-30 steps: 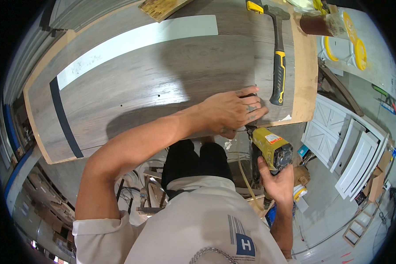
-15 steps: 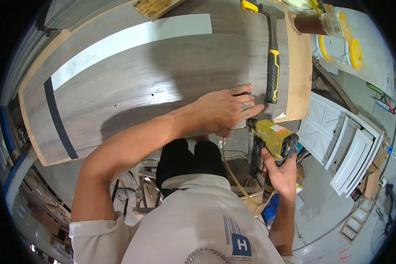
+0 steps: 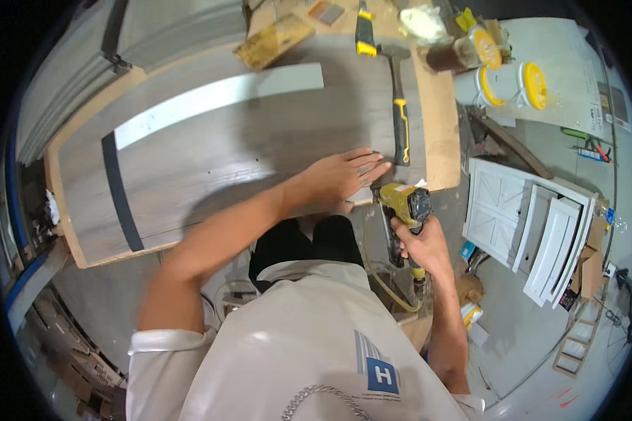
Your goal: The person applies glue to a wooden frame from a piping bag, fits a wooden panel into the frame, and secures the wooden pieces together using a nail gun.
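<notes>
My left hand lies flat near the front right corner of a grey wood-grain board, its fingers stretched toward the right. My right hand is wrapped round the handle of a yellow-and-black nail gun. The gun's nose meets the board's front edge close to my left fingertips; whether it touches cannot be made out. A yellowish air hose hangs below the gun. Just beyond my left fingers lies a hammer with a black-and-yellow handle. A white strip and a black strip rest on the board.
A wood block and a yellow-and-black handled tool lie along the far edge. White buckets with yellow lids stand at the far right. White panelled doors lean right of the bench, with a small wooden ladder beyond.
The view has shifted, showing more of the bench's far side. The nail gun has tilted, its nose now nearer the board's edge. My left hand stays flat on the board.
</notes>
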A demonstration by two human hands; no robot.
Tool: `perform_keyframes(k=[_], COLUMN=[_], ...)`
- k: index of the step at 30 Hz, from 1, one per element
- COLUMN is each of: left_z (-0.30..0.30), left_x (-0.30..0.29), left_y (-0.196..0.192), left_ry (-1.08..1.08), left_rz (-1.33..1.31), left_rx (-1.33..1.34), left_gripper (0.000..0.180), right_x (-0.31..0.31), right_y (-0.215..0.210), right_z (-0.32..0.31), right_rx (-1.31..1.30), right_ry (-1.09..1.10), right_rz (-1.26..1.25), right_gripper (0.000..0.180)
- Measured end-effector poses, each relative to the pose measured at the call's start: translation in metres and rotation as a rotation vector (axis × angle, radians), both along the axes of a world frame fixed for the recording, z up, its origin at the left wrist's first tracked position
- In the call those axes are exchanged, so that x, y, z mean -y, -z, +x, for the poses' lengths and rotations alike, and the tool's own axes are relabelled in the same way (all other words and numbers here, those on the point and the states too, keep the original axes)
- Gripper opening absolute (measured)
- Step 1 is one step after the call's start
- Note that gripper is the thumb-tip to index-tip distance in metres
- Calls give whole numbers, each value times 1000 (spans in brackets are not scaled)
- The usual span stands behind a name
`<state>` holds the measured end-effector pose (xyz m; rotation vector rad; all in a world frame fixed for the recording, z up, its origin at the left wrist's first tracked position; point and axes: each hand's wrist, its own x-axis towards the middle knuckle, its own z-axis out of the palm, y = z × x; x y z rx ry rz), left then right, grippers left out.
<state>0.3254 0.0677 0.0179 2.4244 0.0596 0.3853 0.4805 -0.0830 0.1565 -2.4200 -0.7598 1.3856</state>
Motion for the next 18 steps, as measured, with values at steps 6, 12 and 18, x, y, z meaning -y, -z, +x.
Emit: perform_keyframes(k=[6,12,18], left_z=[-78,-145,-166], left_x=[32,46,58], left_y=[5,-24,-14], left_ry=[-254,-571,-736], left_rz=[163,161,202], left_rx=[-228,-552,-514], left_gripper=[97,84,79], right_x=[0,-81,-131], right_y=[-7,-13,-1], right_z=[29,65,81], right_rx=[-189,-233,-221], right_ry=[200,-84,-369], right_rz=[253,245,124], right_gripper=[14,17,17])
